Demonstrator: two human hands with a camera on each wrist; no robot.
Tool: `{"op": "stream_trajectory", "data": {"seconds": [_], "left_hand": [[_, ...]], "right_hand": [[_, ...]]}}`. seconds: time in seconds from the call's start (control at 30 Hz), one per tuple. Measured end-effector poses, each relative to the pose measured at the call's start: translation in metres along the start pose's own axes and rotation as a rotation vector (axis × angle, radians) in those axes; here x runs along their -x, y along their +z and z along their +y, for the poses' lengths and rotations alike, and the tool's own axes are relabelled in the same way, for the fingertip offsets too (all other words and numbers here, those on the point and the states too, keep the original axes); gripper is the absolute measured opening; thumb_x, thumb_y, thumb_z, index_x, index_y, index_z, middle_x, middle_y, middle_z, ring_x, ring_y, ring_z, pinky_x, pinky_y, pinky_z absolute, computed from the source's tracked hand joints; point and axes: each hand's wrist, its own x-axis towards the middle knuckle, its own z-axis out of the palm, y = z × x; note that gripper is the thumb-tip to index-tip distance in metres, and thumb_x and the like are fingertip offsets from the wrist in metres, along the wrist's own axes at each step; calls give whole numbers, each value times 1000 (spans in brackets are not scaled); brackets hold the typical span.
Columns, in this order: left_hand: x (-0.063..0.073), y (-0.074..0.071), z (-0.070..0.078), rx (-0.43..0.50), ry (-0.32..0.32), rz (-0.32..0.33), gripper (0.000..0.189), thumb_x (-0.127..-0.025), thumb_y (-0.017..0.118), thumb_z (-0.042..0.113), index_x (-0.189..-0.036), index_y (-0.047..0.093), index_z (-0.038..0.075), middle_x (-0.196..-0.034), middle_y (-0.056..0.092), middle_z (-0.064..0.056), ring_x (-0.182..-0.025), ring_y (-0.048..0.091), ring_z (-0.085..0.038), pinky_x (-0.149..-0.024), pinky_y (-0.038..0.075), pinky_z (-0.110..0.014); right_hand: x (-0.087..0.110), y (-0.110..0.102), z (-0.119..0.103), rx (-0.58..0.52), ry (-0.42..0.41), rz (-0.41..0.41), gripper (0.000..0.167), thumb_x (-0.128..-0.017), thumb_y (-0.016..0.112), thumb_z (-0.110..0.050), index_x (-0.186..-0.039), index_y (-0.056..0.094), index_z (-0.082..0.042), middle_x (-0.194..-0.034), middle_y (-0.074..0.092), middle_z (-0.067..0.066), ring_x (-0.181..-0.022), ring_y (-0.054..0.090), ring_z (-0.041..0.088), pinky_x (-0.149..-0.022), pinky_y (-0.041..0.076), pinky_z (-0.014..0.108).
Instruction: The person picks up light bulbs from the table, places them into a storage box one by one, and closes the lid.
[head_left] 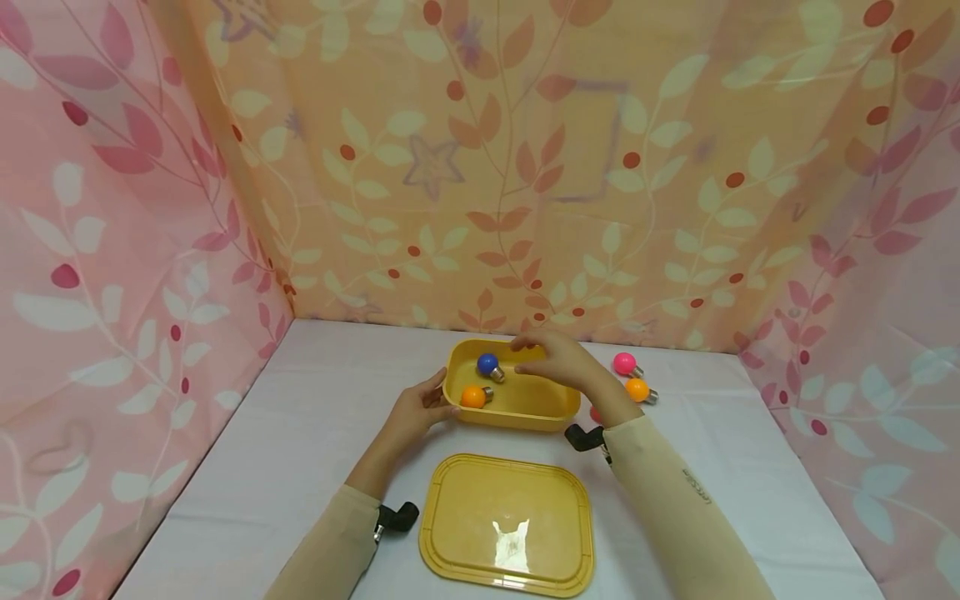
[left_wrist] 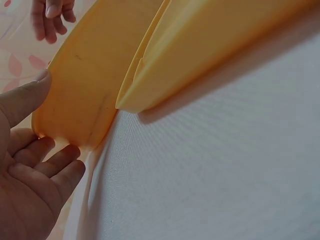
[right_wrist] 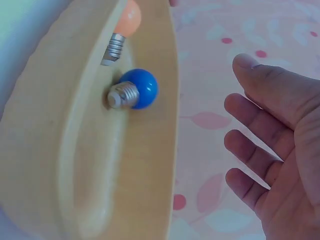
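Observation:
A yellow plastic box point(head_left: 517, 419) stands on the white-covered table, with a blue bulb point(head_left: 487, 364) and an orange bulb point(head_left: 472, 397) lying in its left part. My left hand point(head_left: 412, 414) holds the box by its left end, thumb and fingertips against the wall in the left wrist view. Over the right part of the box hovers my right hand point(head_left: 558, 360). Its fingers are spread and loosely bent, and the right wrist view shows nothing between them. There, the blue bulb point(right_wrist: 142, 89) lies with its metal screw base towards the camera.
Right of the box lie a pink bulb point(head_left: 625, 363), another orange bulb point(head_left: 637, 389) and a reddish bulb point(head_left: 596, 413) mostly hidden by the right forearm. A yellow lid point(head_left: 480, 500) lies flat in front of the box. Patterned cloth walls point(head_left: 480, 167) enclose the table.

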Motion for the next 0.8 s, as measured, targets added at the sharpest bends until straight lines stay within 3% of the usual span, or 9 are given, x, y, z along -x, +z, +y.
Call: {"op": "stream_trajectory", "data": {"seconds": [0.13, 0.37, 0.57, 0.8], "left_hand": [[-1, -1, 0, -3, -5, -3, 92, -82, 88, 26, -159, 38, 19, -160, 44, -7, -140, 52, -25, -108, 49, -34], [0, 0, 0, 4, -10, 4, 90, -83, 87, 26, -159, 39, 20, -159, 45, -9, -140, 52, -27, -108, 49, -37], [-1, 0, 0, -9, -18, 3, 91, -84, 86, 27, -160, 37, 22, -157, 48, -11, -138, 55, -27, -105, 52, -35], [-2, 0, -1, -1, -20, 5, 90, -84, 86, 28, -159, 38, 22, -159, 45, -9, -139, 53, -27, -106, 51, -34]], "right_hand": [[14, -6, -1, -7, -11, 44, 41, -90, 81, -30, -126, 70, -16, -125, 66, -4, -122, 58, 26, -110, 49, 51], [37, -15, -5, 26, -21, 115, 42, -90, 80, -38, -126, 70, -21, -132, 66, -4, -125, 58, 25, -112, 46, 56], [55, -19, -1, 44, -75, 180, 39, -88, 83, -33, -124, 72, -19, -127, 68, -4, -123, 59, 24, -110, 47, 55], [78, -21, 5, -17, -82, 224, 37, -88, 83, -32, -122, 71, -23, -126, 69, -5, -126, 56, 24, -112, 44, 56]]}}
